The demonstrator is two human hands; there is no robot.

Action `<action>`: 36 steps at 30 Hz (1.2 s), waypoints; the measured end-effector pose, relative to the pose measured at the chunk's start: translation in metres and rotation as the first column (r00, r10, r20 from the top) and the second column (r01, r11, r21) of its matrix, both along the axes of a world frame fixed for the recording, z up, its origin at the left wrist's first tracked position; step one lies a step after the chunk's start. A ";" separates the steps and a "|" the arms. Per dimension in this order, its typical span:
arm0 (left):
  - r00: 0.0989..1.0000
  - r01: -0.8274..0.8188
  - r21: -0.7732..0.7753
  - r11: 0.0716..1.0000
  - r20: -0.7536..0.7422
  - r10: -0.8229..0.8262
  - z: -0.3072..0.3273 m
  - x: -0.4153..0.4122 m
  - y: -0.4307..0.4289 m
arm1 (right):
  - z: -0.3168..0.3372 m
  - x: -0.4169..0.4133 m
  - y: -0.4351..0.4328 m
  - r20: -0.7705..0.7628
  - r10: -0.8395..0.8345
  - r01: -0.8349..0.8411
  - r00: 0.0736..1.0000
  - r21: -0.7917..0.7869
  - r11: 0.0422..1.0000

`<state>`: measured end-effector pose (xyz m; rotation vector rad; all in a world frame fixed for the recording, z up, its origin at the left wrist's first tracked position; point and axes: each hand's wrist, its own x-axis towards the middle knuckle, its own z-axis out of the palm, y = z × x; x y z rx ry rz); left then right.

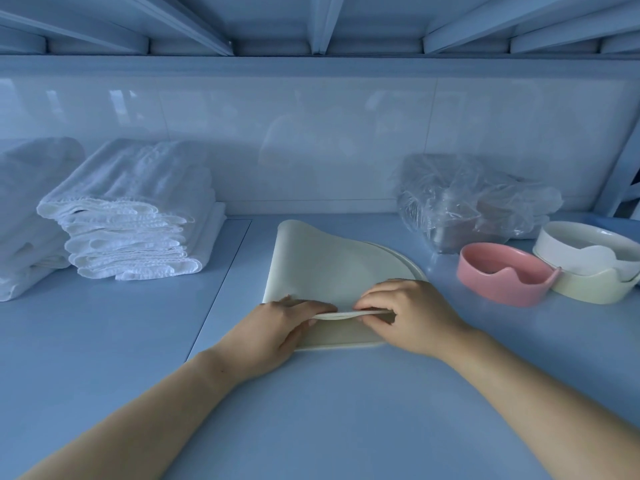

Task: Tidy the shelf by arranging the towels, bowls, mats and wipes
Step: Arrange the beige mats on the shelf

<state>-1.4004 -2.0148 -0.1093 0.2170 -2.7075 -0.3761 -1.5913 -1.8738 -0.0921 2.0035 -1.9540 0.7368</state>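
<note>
A pale round mat lies on the shelf board in the middle, its left part folded over toward me. My left hand and my right hand both pinch the folded near edge of the mat, fingertips almost meeting. A stack of folded white towels stands at the left, with another white pile at the far left. A pink bowl sits to the right of the mat. Beside it is a cream bowl with a white bowl nested in it.
A crinkled clear plastic pack, perhaps the wipes, lies at the back right against the glossy white wall. A shelf frame runs low overhead. A seam in the blue shelf board runs left of the mat.
</note>
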 end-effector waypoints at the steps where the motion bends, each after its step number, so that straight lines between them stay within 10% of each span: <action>1: 1.000 0.019 -0.001 1.000 0.019 -0.019 0.001 0.000 0.000 | 0.001 0.000 0.001 0.012 -0.007 0.007 1.000 0.033 0.999; 24: 0.999 0.001 -0.299 0.954 -0.039 -0.013 0.003 -0.004 0.001 | 0.001 0.009 0.003 0.092 -0.014 -0.007 0.996 0.222 0.975; 36: 0.964 -0.254 -0.151 0.955 0.036 0.262 0.005 -0.003 0.007 | -0.002 0.005 0.000 -0.014 -0.133 0.132 0.991 0.225 0.965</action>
